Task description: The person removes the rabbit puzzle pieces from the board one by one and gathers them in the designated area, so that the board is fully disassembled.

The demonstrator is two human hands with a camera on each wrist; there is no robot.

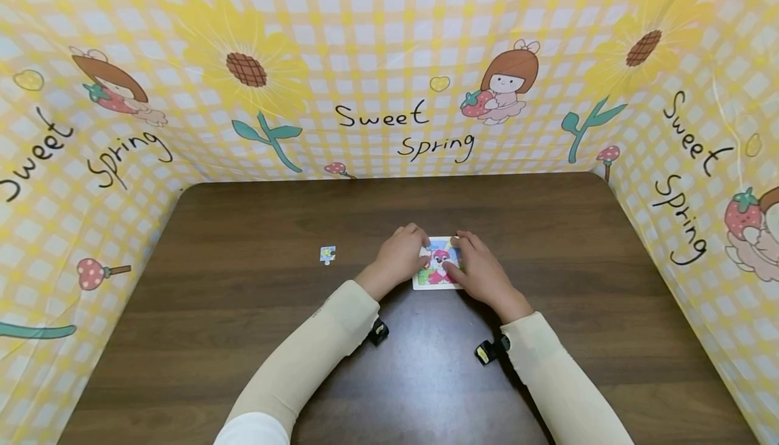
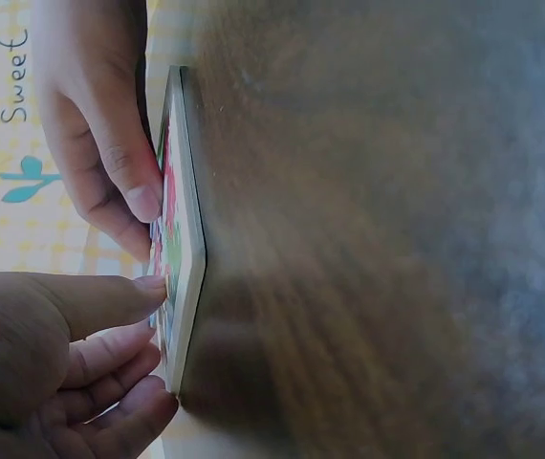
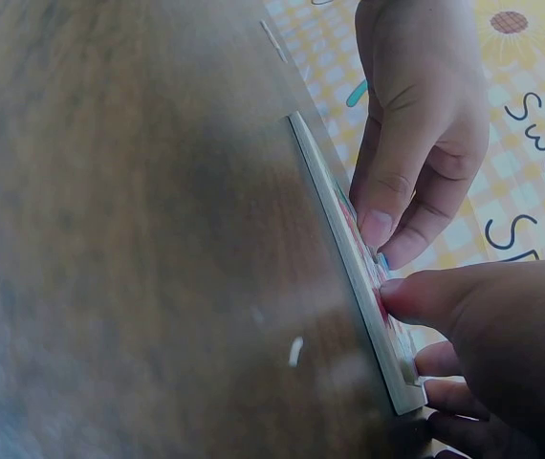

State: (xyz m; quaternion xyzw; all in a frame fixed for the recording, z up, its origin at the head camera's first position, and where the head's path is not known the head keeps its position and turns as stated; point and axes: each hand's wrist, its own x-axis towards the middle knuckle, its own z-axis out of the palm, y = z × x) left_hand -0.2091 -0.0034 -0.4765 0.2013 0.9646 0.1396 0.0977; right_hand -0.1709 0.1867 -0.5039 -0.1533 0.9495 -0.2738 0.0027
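A small framed jigsaw puzzle [image 1: 437, 277] with a pink-and-white cartoon animal lies flat on the table, its pale border showing along the near side. My left hand [image 1: 398, 254] grips its left side, thumb on the picture and the other fingers at the edge. On the other side my right hand [image 1: 485, 272] holds the puzzle, with the thumb pressed on the picture and fingers along the right edge. Both hands cover part of the picture. The left wrist view shows the puzzle's thin side [image 2: 194, 277]. One loose jigsaw piece [image 1: 327, 253], blue with yellow, lies left of my left hand.
The dark brown wooden table [image 1: 255, 222] is walled at the back and sides by a yellow checked cloth [image 1: 377, 46] with sunflowers and lettering. Black wrist cameras hang under both forearms, near the table's surface.
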